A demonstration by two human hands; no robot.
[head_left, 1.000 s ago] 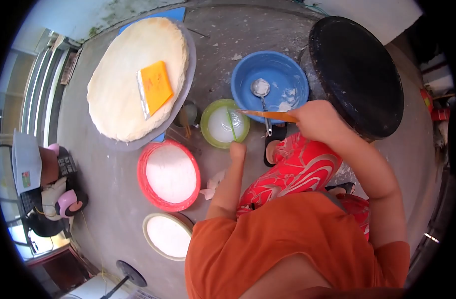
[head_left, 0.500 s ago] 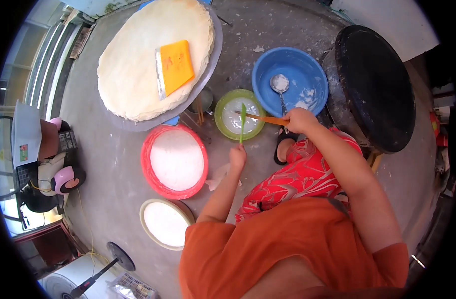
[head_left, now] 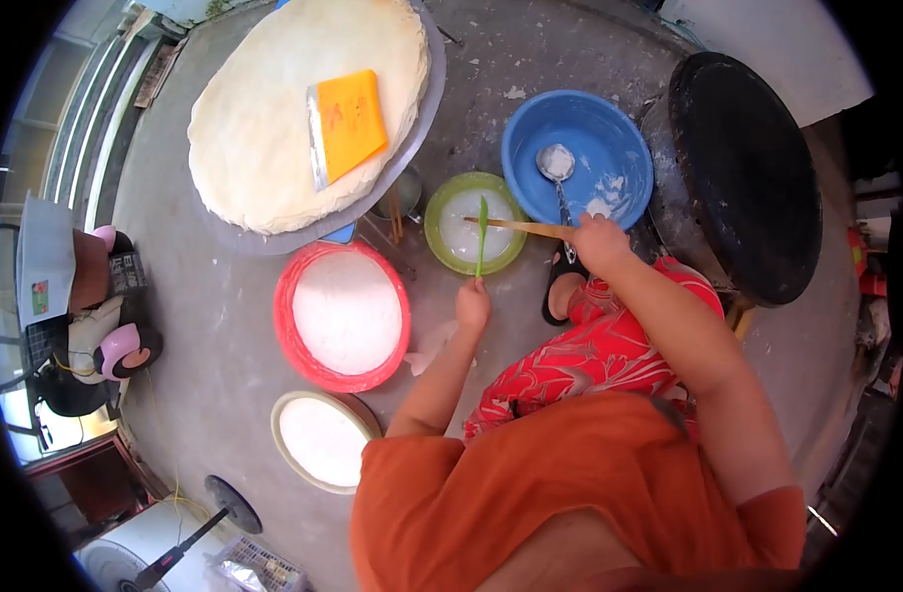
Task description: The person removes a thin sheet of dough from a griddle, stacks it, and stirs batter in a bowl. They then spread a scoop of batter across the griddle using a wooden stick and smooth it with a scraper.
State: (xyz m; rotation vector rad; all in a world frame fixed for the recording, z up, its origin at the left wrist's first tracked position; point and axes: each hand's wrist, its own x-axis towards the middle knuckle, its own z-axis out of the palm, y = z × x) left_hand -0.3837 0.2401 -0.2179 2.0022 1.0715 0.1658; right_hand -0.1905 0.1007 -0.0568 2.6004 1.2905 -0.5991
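Note:
My left hand (head_left: pixel 473 305) is closed on the handle of a green utensil (head_left: pixel 482 233), which points up over a green bowl (head_left: pixel 434 234) of whitish liquid. My right hand (head_left: pixel 600 245) grips a wooden stick (head_left: pixel 539 229). The stick reaches left over the same bowl and crosses the green utensil; whether they touch is unclear. Beside my right hand is a blue basin (head_left: pixel 578 107) with white residue, where a metal ladle (head_left: pixel 556 163) holds a white substance.
Upper left, a stack of flatbreads (head_left: pixel 264 113) carries an orange scraper (head_left: pixel 351 125). A red basin (head_left: pixel 286 340) and a beige bowl (head_left: pixel 287 456) hold white contents. A large black round griddle (head_left: pixel 747 178) stands at right, with a scooter (head_left: pixel 106 316) far left.
The view has shifted slightly. The wooden stick has turned a little and its lighter face shows; both hands keep their holds near the green bowl.

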